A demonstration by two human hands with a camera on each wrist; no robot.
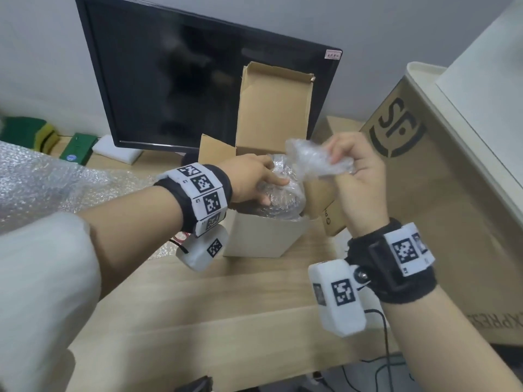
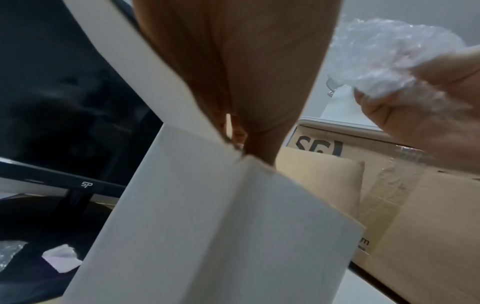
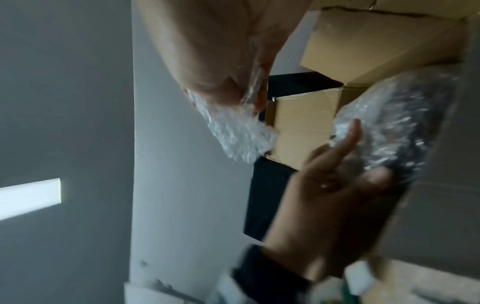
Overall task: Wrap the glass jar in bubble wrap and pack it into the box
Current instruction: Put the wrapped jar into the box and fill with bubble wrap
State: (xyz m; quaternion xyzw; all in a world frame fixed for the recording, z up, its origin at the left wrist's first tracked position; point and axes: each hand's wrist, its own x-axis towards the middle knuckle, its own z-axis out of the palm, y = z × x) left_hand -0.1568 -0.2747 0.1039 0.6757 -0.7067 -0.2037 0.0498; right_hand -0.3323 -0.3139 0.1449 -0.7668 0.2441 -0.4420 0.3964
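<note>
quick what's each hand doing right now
Left hand: holds the wrapped jar in the box.
Right hand: grips a wad of bubble wrap.

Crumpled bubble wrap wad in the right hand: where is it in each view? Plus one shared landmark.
Head: crumpled bubble wrap wad right of centre, gripped by the right hand above the small open box.
Left wrist: upper right.
Right wrist: centre, below the palm.
Landmark: black monitor.

White sleeve (image 1: 42,278) on left arm, black wristbands (image 1: 396,284) with white tag blocks (image 1: 203,190), white camera pods (image 1: 338,298) under both wrists, thin black cable (image 1: 386,335) from right pod.
</note>
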